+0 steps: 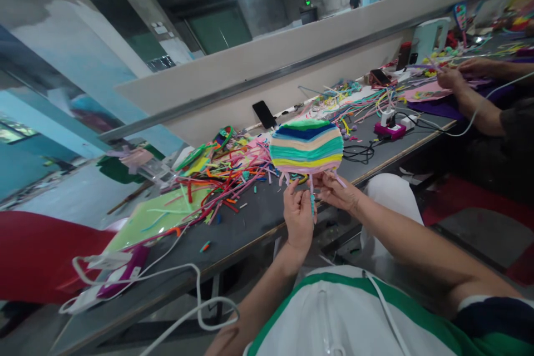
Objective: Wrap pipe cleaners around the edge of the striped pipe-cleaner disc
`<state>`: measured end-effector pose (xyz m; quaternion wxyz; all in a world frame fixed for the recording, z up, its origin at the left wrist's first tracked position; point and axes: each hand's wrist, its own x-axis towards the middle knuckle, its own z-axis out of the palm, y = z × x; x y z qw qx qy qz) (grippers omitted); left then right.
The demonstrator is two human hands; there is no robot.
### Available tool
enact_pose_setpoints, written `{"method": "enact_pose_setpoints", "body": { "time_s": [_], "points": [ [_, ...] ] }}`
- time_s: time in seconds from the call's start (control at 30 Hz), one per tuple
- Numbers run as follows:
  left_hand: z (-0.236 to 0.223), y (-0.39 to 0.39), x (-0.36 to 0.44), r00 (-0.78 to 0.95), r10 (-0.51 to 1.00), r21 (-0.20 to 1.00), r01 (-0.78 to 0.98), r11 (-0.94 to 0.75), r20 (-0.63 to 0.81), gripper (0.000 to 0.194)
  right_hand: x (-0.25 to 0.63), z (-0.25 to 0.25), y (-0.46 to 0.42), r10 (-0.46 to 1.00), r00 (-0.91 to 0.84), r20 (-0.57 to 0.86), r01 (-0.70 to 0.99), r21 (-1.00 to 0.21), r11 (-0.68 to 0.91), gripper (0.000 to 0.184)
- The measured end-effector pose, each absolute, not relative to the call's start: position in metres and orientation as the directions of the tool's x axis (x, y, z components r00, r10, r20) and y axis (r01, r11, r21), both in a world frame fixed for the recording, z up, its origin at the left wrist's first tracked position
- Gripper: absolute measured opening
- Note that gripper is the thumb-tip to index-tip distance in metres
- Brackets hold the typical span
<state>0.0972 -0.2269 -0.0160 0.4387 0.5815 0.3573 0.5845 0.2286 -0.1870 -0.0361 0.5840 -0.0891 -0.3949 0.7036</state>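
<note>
I hold up a round fan-like piece made of striped pipe cleaners, with green, blue, beige, teal, yellow and pink bands, above the table's front edge. My left hand is closed below it, pinching the loose stem ends that hang down. My right hand is closed on the piece's lower edge, fingers gripping the pink bottom rows and dangling ends.
The dark worktable carries a heap of cut pipe cleaners, a green sheet, a black phone, a pink power strip with cables, and a white cable at the left. Another person's arms work at the right.
</note>
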Motion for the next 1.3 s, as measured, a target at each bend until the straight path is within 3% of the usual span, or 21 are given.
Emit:
{"method": "enact_pose_setpoints", "body": {
  "time_s": [0.83,1.3],
  "points": [
    [-0.0200,-0.2256,0.0956,0.073,0.918,0.920,-0.066,-0.387,0.391,0.036,0.2297,-0.0360,-0.1866,0.918,-0.298,0.262,-0.729,-0.683,-0.042,0.026],
    [-0.0222,-0.2255,0.0961,0.070,0.919,0.921,-0.059,-0.384,0.388,0.036,0.2289,-0.0380,-0.1851,0.917,-0.295,0.267,-0.768,-0.637,-0.061,0.022]
  ]
}}
